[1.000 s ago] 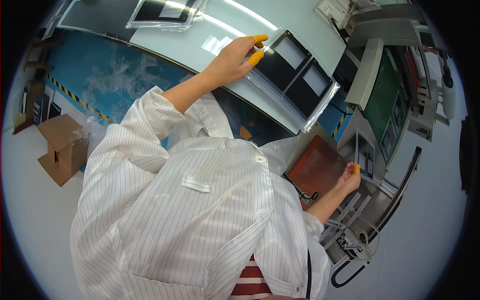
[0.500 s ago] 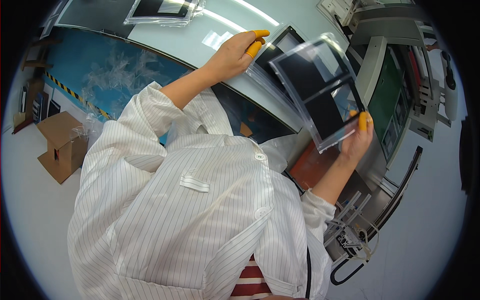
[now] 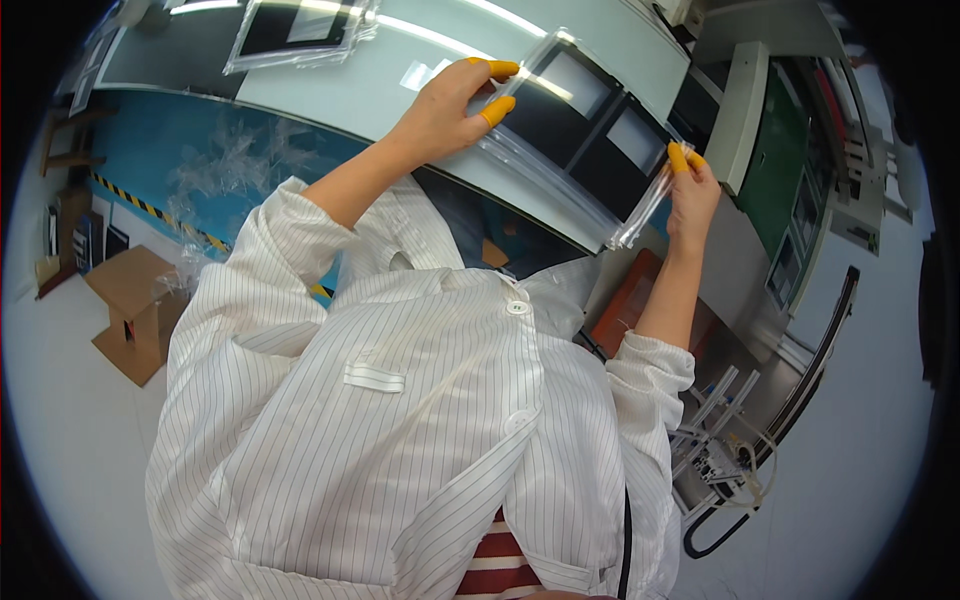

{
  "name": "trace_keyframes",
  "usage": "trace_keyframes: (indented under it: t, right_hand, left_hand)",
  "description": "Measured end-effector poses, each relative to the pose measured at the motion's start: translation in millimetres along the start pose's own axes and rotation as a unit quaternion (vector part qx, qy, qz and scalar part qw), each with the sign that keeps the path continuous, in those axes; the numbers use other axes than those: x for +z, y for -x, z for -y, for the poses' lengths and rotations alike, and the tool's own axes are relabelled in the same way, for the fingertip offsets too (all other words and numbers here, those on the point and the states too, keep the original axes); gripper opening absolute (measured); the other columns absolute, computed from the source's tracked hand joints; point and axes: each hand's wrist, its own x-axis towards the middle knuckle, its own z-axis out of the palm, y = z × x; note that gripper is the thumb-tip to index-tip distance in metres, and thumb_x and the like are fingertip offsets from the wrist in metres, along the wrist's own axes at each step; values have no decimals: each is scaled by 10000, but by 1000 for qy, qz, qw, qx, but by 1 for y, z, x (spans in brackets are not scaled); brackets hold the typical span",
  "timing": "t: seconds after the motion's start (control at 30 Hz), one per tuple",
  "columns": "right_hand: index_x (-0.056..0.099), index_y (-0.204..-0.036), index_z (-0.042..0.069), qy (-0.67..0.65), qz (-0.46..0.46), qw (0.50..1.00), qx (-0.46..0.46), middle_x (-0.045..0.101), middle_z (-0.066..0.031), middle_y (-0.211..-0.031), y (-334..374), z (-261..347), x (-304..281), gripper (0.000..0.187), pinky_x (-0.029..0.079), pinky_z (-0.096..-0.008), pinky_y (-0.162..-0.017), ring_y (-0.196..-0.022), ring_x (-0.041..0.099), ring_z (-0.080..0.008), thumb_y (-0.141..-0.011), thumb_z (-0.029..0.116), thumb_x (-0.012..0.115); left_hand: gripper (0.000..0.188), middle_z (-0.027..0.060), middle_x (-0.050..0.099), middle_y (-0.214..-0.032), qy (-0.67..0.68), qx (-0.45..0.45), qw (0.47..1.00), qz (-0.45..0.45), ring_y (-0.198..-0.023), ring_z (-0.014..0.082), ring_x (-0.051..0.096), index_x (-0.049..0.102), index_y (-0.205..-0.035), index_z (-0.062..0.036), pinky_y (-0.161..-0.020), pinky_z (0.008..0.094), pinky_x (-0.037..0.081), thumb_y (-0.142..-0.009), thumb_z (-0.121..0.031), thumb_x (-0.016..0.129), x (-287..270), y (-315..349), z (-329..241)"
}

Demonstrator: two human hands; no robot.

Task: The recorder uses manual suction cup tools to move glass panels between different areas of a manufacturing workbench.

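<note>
A stack of flat black panels with pale rectangular windows, in clear plastic [image 3: 570, 120], lies at the edge of the glass-topped table. My right hand [image 3: 692, 200], with yellow finger cots, pinches the clear edge of the top panel at the stack's right side. Along the stack's left edge is my left hand [image 3: 445, 110], its cotted thumb and forefinger apart, the tips at the plastic. Whether the left fingertips press on the edge is hard to make out.
More plastic-covered black panels [image 3: 300, 30] lie at the table's far left. Crumpled clear film [image 3: 245, 160] is heaped beyond the table's near edge, on blue. An open cardboard box [image 3: 135, 310] stands on the floor at left. A machine with a green panel [image 3: 775, 150] is at right.
My right hand has moved up and left, bringing the tilted panel down onto the stack. My left hand has stayed by the stack's left edge, its fingers a little wider apart.
</note>
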Motion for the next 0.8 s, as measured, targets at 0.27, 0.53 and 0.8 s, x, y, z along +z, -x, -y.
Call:
trace_keyframes:
  t: [0.27, 0.53, 0.8]
  right_hand:
    - [625, -1017, -20, 240, -155, 951, -121, 610, -40, -751, 7, -12, -13, 245, 435, -239, -585, -629, 528, -109, -787, 37, 688]
    - [594, -1115, 20, 468, -336, 813, -87, 575, -170, -1048, 28, -42, -190, 310, 503, -392, -816, -919, 616, -301, -838, 131, 676]
    - [612, -1161, 54, 618, -382, 679, 103, 584, -164, -1087, 43, -92, -299, 350, 509, -427, -836, -1022, 591, -334, -868, 243, 648]
  left_hand:
    - [418, 136, 598, -962, -1, 21, 1000, -1, -864, 247, 595, 594, -1160, 9, -805, 315, 484, -802, -165, 719, -2, -5, -15]
    - [391, 121, 615, -1005, 17, -2, 1000, -1, -862, 208, 573, 593, -1190, 3, -822, 298, 462, -819, -95, 670, 4, -6, -12]
    - [407, 111, 616, -1116, 11, -31, 999, 19, -928, 180, 561, 550, -1264, -1, -877, 300, 450, -874, -95, 613, 1, -3, -11]
